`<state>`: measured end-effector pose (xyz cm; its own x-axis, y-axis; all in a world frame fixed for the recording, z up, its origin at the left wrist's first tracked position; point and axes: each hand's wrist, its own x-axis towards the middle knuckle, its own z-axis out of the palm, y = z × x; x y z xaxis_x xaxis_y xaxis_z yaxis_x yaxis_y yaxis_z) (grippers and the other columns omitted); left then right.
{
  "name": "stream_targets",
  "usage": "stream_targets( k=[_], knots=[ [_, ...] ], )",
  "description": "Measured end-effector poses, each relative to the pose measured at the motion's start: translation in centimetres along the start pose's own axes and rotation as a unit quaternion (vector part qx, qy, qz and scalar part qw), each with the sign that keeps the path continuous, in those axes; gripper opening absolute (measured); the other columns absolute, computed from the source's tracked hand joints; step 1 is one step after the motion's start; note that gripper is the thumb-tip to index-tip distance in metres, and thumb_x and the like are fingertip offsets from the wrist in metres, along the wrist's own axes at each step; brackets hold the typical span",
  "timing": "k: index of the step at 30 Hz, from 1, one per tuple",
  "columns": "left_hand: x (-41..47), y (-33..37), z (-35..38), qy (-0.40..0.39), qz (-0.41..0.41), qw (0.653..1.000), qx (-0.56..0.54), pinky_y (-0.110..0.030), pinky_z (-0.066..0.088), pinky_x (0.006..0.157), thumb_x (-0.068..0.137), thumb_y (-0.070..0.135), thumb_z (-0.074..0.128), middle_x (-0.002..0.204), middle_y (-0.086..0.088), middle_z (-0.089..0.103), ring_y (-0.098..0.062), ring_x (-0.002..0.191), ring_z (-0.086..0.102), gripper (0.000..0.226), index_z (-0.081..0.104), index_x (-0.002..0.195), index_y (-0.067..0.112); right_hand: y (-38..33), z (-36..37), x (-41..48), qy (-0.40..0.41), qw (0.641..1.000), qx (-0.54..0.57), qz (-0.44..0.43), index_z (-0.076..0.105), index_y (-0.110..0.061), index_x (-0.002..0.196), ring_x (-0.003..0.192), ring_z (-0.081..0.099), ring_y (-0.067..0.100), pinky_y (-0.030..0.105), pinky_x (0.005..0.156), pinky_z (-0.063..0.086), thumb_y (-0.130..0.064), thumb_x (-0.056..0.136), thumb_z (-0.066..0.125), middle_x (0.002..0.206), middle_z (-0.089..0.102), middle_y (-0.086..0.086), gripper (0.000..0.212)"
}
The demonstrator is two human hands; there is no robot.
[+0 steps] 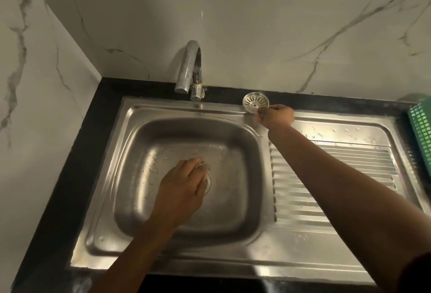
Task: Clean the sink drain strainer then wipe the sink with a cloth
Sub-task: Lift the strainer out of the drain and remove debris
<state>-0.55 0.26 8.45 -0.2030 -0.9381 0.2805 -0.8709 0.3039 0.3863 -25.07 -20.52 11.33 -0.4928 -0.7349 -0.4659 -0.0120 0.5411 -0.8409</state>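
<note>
The left hand [180,184] lies nearest, reaching down into the steel sink basin [238,201] with its palm down and fingers spread loosely over the drain opening [208,181], of which only a curved metal rim shows past the fingertips. It grips nothing that can be seen; whether the fingertips press on the rim cannot be told. Water droplets [161,155] cling to the basin floor just beyond and to the left of this hand.

To the right of the left hand, across the basin wall, the ribbed draining board [326,176] runs under the right forearm, with more drops on its flat upper part.

Farther off, the right hand [276,116] is stretched to the sink's back ledge, fingers curled and pinched on the edge of the round drain strainer [255,103]. The strainer is tilted up toward the camera, showing its slotted face and centre hole; its far edge seems to rest where the ledge meets the black countertop [102,96].

Left of the right hand, beyond the left hand, a chrome gooseneck tap [187,71] stands at the back rim. At the far right edge, well apart from both hands, part of a green plastic basket [421,127] shows. Marble-veined wall tiles [256,24] rise behind.
</note>
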Motion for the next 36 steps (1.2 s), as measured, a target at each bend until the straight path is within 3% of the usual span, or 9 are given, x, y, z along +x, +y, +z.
stream_targets(
  k=[3,8,14,17,22,24,28,33,36],
  knots=[
    [-1.2,-0.9,0.3,-0.018,-0.023,1.000,-0.002,-0.032,0.061,0.082,0.096,0.024,0.063,0.130,0.002,0.069,-0.019,0.111,0.067,0.024,0.071,0.118,0.023,0.0,0.9,0.7,0.003,1.000,-0.004,0.013,0.067,-0.015,0.076,0.035,0.062,0.000,0.011,0.035,0.045,-0.005,0.082,0.087,0.071,0.067,0.002,0.023],
    [-2.2,-2.6,-0.3,-0.007,-0.103,0.994,-0.022,-0.027,0.059,0.083,0.095,0.027,0.059,0.125,0.004,0.070,-0.013,0.109,0.066,0.025,0.069,0.118,0.025,0.1,1.6,1.1,-0.007,1.000,0.013,0.024,0.070,-0.014,0.080,0.038,0.064,-0.001,0.011,0.041,0.049,-0.006,0.084,0.086,0.073,0.072,0.004,0.018],
    [-2.5,-4.0,-1.1,-0.024,-0.165,0.985,-0.040,-0.033,0.061,0.088,0.096,0.017,0.069,0.124,0.003,0.071,-0.017,0.111,0.068,0.024,0.073,0.119,0.020,1.2,1.0,1.4,-0.036,0.998,0.044,0.016,0.073,-0.009,0.094,0.084,0.080,0.025,0.036,0.078,0.067,-0.008,0.084,0.086,0.099,0.078,0.017,0.017],
    [-2.4,-4.2,-1.1,-0.046,-0.189,0.980,-0.048,-0.036,0.060,0.089,0.097,0.019,0.068,0.124,0.004,0.072,-0.017,0.111,0.068,0.026,0.072,0.122,0.021,2.4,0.7,1.1,-0.053,0.995,0.080,0.004,0.074,-0.006,0.092,0.090,0.079,0.030,0.044,0.087,0.065,-0.002,0.088,0.079,0.097,0.078,0.019,0.008],
    [-2.5,-6.0,1.1,-0.139,-0.236,0.958,-0.081,-0.034,0.057,0.089,0.096,0.025,0.068,0.126,0.006,0.073,-0.018,0.109,0.069,0.032,0.069,0.128,0.027,7.6,1.4,-3.5,-0.142,0.977,-0.040,-0.155,0.074,-0.015,0.090,0.071,0.075,0.017,0.035,0.068,0.065,-0.009,0.097,0.065,0.077,0.077,0.002,0.013],
    [-2.6,-6.8,2.7,-0.203,-0.230,0.949,-0.069,-0.035,0.056,0.093,0.096,0.025,0.068,0.132,0.002,0.071,-0.022,0.115,0.067,0.036,0.068,0.133,0.025,10.7,2.6,-6.3,-0.251,0.914,-0.212,-0.240,0.074,-0.023,0.095,0.073,0.073,0.007,0.022,0.066,0.060,-0.017,0.100,0.063,0.083,0.076,-0.005,0.014],
    [-2.6,-7.8,6.1,-0.292,-0.176,0.940,-0.011,-0.040,0.057,0.092,0.098,0.023,0.062,0.139,0.000,0.067,-0.024,0.121,0.060,0.039,0.063,0.137,0.021,16.3,6.2,-8.8,-0.389,0.703,-0.513,-0.304,0.068,-0.027,0.121,0.101,0.065,0.015,0.028,0.080,0.052,-0.023,0.096,0.059,0.118,0.072,-0.001,0.027],
    [-2.1,-8.5,9.5,-0.366,-0.110,0.923,0.045,-0.042,0.055,0.088,0.099,0.020,0.056,0.158,-0.002,0.049,-0.028,0.124,0.053,0.046,0.054,0.144,0.016,20.7,8.8,-8.6,-0.402,0.503,-0.667,-0.374,0.056,-0.026,0.144,0.133,0.049,0.026,0.040,0.103,0.048,-0.016,0.091,0.058,0.151,0.051,0.002,0.053],
    [-1.8,-8.7,10.8,-0.398,-0.101,0.909,0.078,-0.042,0.053,0.088,0.100,0.017,0.055,0.163,-0.005,0.042,-0.031,0.126,0.051,0.050,0.049,0.150,0.014,21.9,9.4,-8.1,-0.368,0.432,-0.719,-0.401,0.048,-0.028,0.150,0.137,0.040,0.026,0.040,0.105,0.040,-0.028,0.090,0.063,0.160,0.039,0.000,0.062]
  ],
)
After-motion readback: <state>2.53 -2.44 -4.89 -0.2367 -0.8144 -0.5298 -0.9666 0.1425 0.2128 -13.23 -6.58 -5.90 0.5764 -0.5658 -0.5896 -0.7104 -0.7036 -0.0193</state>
